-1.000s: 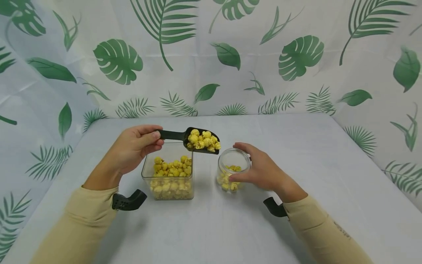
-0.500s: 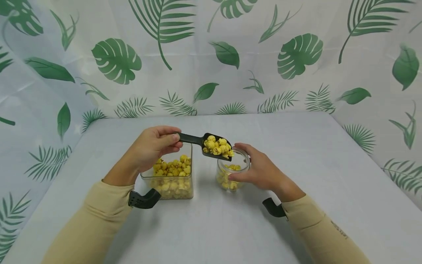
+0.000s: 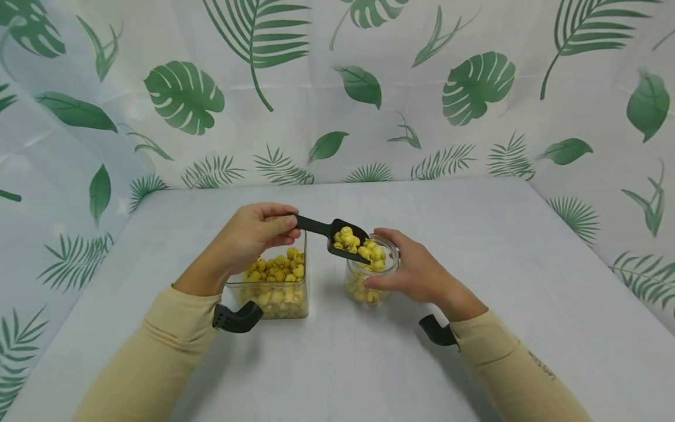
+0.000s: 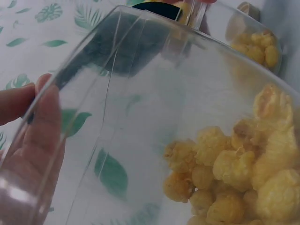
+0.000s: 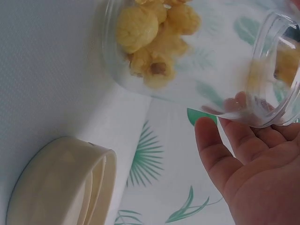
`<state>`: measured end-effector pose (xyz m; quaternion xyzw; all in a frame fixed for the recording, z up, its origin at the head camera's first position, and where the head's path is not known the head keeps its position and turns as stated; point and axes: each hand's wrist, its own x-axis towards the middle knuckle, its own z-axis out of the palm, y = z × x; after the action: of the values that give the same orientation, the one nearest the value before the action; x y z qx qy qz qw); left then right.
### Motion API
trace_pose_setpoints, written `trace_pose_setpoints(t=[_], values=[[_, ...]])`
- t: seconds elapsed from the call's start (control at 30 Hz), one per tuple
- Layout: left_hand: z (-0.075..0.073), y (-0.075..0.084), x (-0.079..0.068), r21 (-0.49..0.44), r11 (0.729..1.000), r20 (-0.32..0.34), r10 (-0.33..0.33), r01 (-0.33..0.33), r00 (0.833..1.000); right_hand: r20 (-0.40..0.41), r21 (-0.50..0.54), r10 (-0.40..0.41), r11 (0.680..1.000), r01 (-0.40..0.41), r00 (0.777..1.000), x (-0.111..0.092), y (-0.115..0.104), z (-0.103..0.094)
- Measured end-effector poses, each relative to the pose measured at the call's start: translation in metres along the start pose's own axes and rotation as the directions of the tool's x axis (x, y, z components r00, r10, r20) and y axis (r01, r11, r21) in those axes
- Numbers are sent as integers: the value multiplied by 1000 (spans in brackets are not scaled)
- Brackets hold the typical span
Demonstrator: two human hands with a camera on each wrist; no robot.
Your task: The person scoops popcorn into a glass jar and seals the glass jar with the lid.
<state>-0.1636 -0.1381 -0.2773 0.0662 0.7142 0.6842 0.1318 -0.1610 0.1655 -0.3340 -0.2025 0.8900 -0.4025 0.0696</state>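
Note:
In the head view, my left hand (image 3: 245, 243) pinches the handle of a black scoop (image 3: 315, 225) between thumb and fingers. The scoop tilts down to the right, its tip over the mouth of a clear jar (image 3: 352, 280). Yellow popcorn (image 3: 346, 239) sits in the scoop, and some pieces (image 3: 375, 255) are at the jar's opening. My right hand (image 3: 416, 269) holds the jar by its upper side, thumb in front and fingers behind. Below the left hand stands a clear square container (image 3: 274, 302) partly filled with popcorn.
A round beige piece, like a lid (image 5: 65, 180), rests on the table beyond the jar in the right wrist view; the head view does not show it. Leaf-patterned cloth (image 3: 337, 94) hangs behind the white table (image 3: 337, 363).
My left hand has carried the scoop rightward from over the square container to the jar and tipped it down. Popcorn has slid toward the jar's mouth. The right hand stays on the jar.

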Motion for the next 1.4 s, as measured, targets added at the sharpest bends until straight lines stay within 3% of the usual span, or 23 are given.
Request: trace_pose_setpoints(t=[1.03, 1.4], values=[[-1, 9, 0, -11, 1000, -6, 22, -22, 1000, -1, 5, -22, 1000, 22, 1000, 1, -1, -4], [-16, 9, -14, -63, 997, -23, 49, -51, 999, -8, -24, -27, 999, 27, 1000, -1, -1, -2]])
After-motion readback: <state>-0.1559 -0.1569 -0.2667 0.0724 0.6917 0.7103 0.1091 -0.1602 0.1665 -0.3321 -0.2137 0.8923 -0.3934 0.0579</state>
